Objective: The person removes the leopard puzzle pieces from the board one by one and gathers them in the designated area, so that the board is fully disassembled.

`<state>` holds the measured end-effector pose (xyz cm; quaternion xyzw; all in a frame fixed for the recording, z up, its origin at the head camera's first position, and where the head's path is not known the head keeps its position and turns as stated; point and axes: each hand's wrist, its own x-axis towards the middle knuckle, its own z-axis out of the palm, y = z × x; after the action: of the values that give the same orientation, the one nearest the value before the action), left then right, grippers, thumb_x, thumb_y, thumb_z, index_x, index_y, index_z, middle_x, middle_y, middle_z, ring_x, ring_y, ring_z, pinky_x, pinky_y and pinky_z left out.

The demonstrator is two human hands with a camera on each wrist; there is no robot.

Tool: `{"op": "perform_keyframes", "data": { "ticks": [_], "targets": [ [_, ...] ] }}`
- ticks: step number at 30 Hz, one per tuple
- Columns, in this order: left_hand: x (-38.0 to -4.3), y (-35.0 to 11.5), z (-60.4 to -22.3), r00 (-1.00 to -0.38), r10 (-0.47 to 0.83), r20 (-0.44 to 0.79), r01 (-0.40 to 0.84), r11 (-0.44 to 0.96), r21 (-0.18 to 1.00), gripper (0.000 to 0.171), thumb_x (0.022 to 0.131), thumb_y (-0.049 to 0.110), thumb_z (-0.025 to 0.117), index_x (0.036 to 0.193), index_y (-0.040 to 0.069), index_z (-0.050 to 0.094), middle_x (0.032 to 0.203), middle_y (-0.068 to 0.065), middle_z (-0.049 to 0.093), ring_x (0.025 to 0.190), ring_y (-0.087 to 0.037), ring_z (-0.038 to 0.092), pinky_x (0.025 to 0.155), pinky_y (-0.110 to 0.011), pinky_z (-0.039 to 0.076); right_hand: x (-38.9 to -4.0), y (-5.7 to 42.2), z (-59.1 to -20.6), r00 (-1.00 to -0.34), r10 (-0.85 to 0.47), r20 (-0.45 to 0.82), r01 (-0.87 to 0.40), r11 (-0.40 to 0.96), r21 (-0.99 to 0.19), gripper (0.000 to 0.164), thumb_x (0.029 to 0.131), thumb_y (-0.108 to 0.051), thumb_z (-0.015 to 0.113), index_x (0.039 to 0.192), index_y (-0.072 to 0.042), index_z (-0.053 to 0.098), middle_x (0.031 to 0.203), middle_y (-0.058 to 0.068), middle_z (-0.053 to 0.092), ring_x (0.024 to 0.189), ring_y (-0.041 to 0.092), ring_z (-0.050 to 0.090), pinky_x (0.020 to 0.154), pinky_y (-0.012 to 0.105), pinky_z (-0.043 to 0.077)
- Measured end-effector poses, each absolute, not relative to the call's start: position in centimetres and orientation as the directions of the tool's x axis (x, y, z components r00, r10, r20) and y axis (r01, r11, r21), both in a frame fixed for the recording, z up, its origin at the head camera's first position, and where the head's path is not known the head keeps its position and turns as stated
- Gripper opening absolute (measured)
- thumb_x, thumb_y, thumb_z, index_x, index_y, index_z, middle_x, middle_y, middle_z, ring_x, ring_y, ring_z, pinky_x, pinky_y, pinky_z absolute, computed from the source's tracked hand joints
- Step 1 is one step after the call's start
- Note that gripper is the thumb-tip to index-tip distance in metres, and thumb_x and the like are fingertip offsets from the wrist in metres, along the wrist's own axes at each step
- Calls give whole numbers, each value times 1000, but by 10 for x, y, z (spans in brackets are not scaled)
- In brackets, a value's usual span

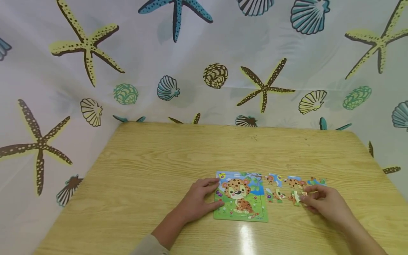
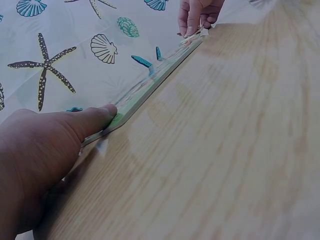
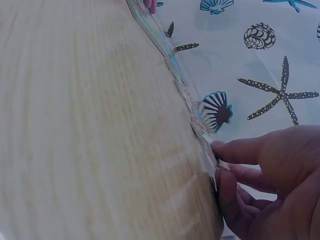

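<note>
A square puzzle board (image 1: 240, 216) with a cartoon leopard picture lies on the table. At its left edge rests my left hand (image 1: 199, 200), thumb and fingers spread and touching the border. In the left wrist view the thumb (image 2: 97, 120) lies along the board's edge, while the other fingers are hidden. To the right of the board, my right hand (image 1: 328, 205) pinches a small puzzle piece (image 1: 304, 193) at the end of the lower row, beside an orange and white piece (image 1: 295, 198). Its fingertips also appear low over the pieces in the right wrist view.
Several loose puzzle pieces lie in two rows right of the board, among them a blue one (image 1: 317, 181) and a spotted one (image 1: 294, 182). The wood-grain table (image 1: 159, 156) meets a hanging cloth (image 1: 191, 53) printed with starfish and shells at its back and sides.
</note>
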<state>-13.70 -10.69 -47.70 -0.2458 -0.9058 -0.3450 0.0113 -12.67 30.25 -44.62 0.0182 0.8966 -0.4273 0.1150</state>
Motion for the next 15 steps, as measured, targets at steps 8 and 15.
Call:
{"op": "perform_keyframes", "data": {
  "ticks": [8,15],
  "targets": [
    [-137,-107,-477,-876,443,190,454,624,637,66,86,40,77,137,2,58,149,-1,52,132,-26,49,111,-49,40,-125,298,-443,-989,-37,-140,55,795,-604,35,89,-39,75,103,-7,71,94,1,73,82,12,63,71,29,49],
    [-136,-109,-477,-878,439,189,451,631,631,67,87,39,78,137,0,57,149,-2,52,132,-27,48,111,-49,40,-128,298,-441,-983,-74,-166,47,778,-626,35,91,-35,73,108,-4,71,96,2,73,85,12,65,69,24,51]
  ]
}}
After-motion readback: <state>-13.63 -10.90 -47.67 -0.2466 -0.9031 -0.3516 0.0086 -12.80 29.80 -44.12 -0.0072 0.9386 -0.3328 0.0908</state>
